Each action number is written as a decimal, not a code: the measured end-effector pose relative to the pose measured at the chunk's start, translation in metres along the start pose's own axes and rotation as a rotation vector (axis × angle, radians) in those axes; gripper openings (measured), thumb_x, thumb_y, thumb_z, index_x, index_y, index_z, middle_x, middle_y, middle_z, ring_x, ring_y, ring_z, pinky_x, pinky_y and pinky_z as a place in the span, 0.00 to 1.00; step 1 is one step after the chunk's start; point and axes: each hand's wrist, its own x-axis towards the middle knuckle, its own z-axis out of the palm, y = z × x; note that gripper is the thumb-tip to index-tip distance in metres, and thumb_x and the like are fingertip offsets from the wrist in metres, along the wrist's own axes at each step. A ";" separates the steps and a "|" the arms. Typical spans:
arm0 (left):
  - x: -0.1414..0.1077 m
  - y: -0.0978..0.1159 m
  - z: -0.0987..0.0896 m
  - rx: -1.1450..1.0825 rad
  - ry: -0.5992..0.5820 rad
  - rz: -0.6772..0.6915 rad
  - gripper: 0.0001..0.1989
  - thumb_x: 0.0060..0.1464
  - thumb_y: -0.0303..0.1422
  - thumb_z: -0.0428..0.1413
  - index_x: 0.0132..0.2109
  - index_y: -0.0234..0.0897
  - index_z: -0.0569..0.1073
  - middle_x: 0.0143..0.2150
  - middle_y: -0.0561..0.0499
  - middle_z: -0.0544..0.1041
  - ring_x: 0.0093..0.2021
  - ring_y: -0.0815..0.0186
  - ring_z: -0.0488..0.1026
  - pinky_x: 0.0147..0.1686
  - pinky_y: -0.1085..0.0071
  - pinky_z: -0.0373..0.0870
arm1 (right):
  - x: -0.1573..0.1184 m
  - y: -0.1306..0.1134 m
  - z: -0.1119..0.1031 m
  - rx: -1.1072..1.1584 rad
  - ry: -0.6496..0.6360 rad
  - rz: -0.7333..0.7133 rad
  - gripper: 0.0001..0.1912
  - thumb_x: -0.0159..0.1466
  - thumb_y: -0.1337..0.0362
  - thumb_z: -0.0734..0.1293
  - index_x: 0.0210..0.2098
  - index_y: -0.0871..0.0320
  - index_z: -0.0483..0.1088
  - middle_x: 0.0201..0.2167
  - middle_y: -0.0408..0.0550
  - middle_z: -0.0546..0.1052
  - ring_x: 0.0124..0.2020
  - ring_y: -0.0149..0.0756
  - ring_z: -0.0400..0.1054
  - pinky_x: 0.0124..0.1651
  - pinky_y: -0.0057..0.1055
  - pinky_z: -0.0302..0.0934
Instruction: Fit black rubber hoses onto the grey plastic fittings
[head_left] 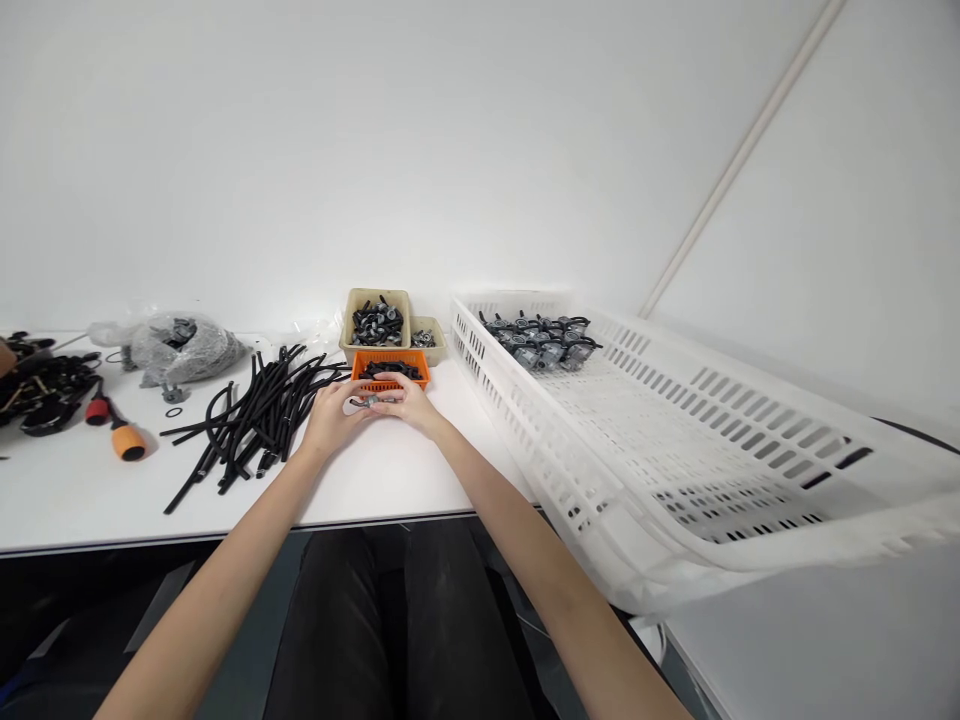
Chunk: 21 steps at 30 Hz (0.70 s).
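My left hand and my right hand meet just in front of a small orange basket. Between their closed fingertips is a small grey fitting with a short black end; its exact kind is too small to make out. Short black pieces fill the orange basket. Behind it, a cream bin holds grey-and-black fittings, and a smaller cream bin holds small metal parts. Left of my left hand lies a loose pile of black rubber hoses.
At right, a large white slotted crate holds clear-and-black assemblies at its far end. Leftward are a plastic bag of parts, a grey part, a black ring, orange-handled and red-handled tools, and dark parts.
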 end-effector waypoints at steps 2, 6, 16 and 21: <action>0.000 0.001 0.000 0.005 0.009 0.003 0.19 0.51 0.39 0.61 0.50 0.44 0.74 0.44 0.48 0.81 0.47 0.54 0.74 0.48 0.56 0.66 | 0.000 -0.001 0.000 0.014 0.011 0.008 0.34 0.45 0.65 0.78 0.50 0.56 0.67 0.36 0.48 0.80 0.45 0.41 0.75 0.53 0.44 0.66; 0.000 0.004 -0.002 0.011 0.035 0.006 0.19 0.50 0.40 0.62 0.50 0.44 0.73 0.45 0.48 0.80 0.47 0.54 0.73 0.49 0.57 0.65 | -0.001 -0.002 0.001 0.045 0.039 0.032 0.27 0.50 0.64 0.76 0.48 0.56 0.68 0.33 0.46 0.80 0.40 0.36 0.76 0.55 0.41 0.64; -0.001 0.003 -0.002 0.020 0.017 0.001 0.21 0.50 0.40 0.62 0.51 0.43 0.72 0.44 0.49 0.80 0.48 0.54 0.73 0.49 0.58 0.64 | 0.000 -0.002 0.001 0.033 0.062 0.009 0.33 0.45 0.66 0.78 0.50 0.56 0.67 0.33 0.46 0.79 0.43 0.39 0.74 0.52 0.43 0.66; -0.001 0.001 -0.001 0.022 0.016 -0.003 0.21 0.51 0.40 0.62 0.52 0.43 0.72 0.43 0.49 0.81 0.47 0.55 0.73 0.49 0.58 0.63 | -0.001 -0.002 0.001 0.056 0.058 -0.004 0.35 0.43 0.67 0.79 0.50 0.56 0.67 0.32 0.45 0.78 0.43 0.39 0.74 0.52 0.43 0.67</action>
